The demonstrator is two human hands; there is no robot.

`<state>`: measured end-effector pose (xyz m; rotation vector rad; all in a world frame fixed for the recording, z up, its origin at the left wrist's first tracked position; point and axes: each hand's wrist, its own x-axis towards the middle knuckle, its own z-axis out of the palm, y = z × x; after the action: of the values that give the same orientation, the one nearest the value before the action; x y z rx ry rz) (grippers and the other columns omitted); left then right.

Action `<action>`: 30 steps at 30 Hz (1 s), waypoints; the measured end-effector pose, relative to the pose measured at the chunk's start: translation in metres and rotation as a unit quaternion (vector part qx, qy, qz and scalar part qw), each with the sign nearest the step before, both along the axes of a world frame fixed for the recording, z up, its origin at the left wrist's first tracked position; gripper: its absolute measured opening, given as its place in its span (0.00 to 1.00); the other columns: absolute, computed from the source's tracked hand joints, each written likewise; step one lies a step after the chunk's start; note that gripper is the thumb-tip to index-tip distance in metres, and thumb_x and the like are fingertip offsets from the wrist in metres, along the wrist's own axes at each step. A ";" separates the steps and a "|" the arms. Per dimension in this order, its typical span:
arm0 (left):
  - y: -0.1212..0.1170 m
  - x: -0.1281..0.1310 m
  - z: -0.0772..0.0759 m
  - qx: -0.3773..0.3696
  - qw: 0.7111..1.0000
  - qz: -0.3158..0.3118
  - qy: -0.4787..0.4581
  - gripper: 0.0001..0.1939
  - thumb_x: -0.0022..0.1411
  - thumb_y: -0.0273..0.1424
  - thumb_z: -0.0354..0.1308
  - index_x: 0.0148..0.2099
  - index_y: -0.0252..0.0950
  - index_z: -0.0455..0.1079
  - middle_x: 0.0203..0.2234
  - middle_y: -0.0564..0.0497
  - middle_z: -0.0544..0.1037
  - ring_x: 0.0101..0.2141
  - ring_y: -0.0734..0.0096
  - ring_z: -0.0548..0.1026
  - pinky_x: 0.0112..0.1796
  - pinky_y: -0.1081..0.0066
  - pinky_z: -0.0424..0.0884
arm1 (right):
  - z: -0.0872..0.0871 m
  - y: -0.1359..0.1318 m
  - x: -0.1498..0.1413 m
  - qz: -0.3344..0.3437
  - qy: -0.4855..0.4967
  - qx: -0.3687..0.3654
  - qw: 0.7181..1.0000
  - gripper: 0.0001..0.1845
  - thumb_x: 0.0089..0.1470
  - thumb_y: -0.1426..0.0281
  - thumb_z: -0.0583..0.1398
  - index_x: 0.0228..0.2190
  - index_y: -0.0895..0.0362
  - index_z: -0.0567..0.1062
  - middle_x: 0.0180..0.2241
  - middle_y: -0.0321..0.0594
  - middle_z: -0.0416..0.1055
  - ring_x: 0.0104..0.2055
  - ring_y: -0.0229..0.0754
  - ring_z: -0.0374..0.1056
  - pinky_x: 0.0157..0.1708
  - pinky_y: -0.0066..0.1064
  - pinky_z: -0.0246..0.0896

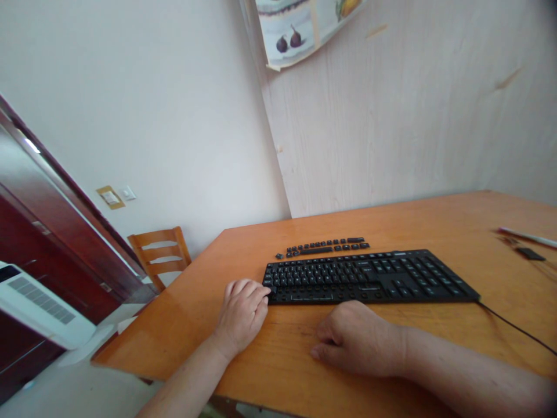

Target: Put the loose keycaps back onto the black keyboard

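A black computer keyboard [365, 276] lies on the wooden table. Its two nearest rows are largely without keycaps. My left hand [243, 307] is at the keyboard's front left corner, fingers bent and close together, fingertips on a keycap [272, 289] at the end of the second row from the front. My right hand [361, 339] rests on the table just in front of the keyboard, curled into a fist; nothing shows in it. Behind the keyboard, loose black keycaps lie in two rows, including a long space bar [316, 251].
The keyboard cable [517, 322] runs off to the right. A pen-like stick [533, 237] and a small black object [530, 253] lie at the table's right. A wooden chair [160, 252] stands beyond the left edge of the table [183, 307]; walls rise behind.
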<state>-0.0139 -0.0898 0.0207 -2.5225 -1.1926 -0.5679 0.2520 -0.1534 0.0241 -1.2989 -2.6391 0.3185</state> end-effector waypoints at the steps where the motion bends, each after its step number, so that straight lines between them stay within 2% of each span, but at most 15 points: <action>1: 0.000 0.000 0.000 -0.003 1.000 -0.002 0.003 0.13 0.66 0.29 0.48 0.45 0.41 0.72 0.39 0.49 0.77 0.43 0.61 0.68 0.47 0.57 0.59 | 0.000 0.000 0.000 0.002 0.000 0.000 1.000 0.21 0.57 0.58 0.54 0.25 0.56 0.80 0.24 0.41 0.77 0.25 0.40 0.69 0.24 0.30 0.46; 10: -0.001 -0.001 -0.001 0.004 1.000 0.015 -0.012 0.14 0.65 0.30 0.49 0.51 0.40 0.69 0.44 0.47 0.75 0.45 0.60 0.68 0.48 0.57 0.59 | 0.001 -0.001 0.000 -0.002 -0.002 -0.005 1.000 0.21 0.57 0.57 0.54 0.24 0.56 0.80 0.24 0.40 0.77 0.24 0.40 0.68 0.23 0.30 0.45; 17: 0.000 0.002 0.001 -0.014 1.000 0.007 0.008 0.13 0.65 0.28 0.49 0.46 0.41 0.72 0.40 0.49 0.77 0.44 0.61 0.68 0.47 0.57 0.59 | -0.002 0.000 0.000 -0.001 -0.005 0.006 1.000 0.21 0.57 0.57 0.54 0.24 0.56 0.79 0.24 0.41 0.77 0.24 0.39 0.68 0.23 0.30 0.45; 25: -0.001 -0.001 -0.001 0.007 1.000 0.023 -0.013 0.16 0.64 0.28 0.49 0.52 0.38 0.69 0.44 0.47 0.75 0.46 0.60 0.68 0.49 0.57 0.59 | -0.003 0.001 0.000 0.006 0.006 -0.003 1.000 0.21 0.57 0.57 0.54 0.23 0.55 0.79 0.24 0.40 0.77 0.24 0.38 0.67 0.23 0.30 0.42; 30: 0.000 -0.001 -0.001 -0.013 1.000 0.007 0.008 0.14 0.64 0.27 0.49 0.48 0.41 0.72 0.40 0.49 0.77 0.44 0.61 0.68 0.48 0.57 0.59 | -0.003 0.002 -0.001 0.001 0.006 0.002 1.000 0.21 0.57 0.57 0.54 0.23 0.55 0.79 0.24 0.40 0.77 0.23 0.38 0.67 0.23 0.31 0.41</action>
<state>-0.0148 -0.0898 0.0194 -2.5333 -1.2178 -0.5324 0.2515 -0.1514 0.0207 -1.2886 -2.6301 0.3216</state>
